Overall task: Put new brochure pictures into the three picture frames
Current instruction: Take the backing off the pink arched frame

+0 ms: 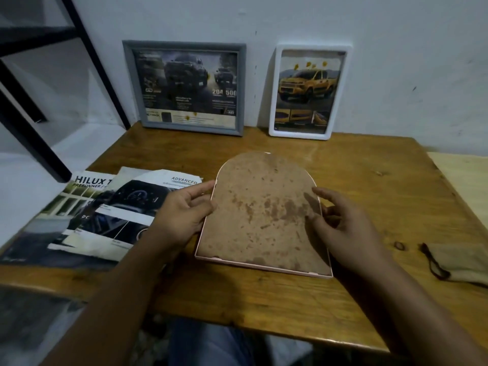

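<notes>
Wooden table (369, 196) — brochures (111, 207), pouch (459, 262)

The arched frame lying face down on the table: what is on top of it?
A stained brown backing board covers the arched frame, leaving only its pink rim visible. Whether a picture lies beneath is hidden.
</notes>
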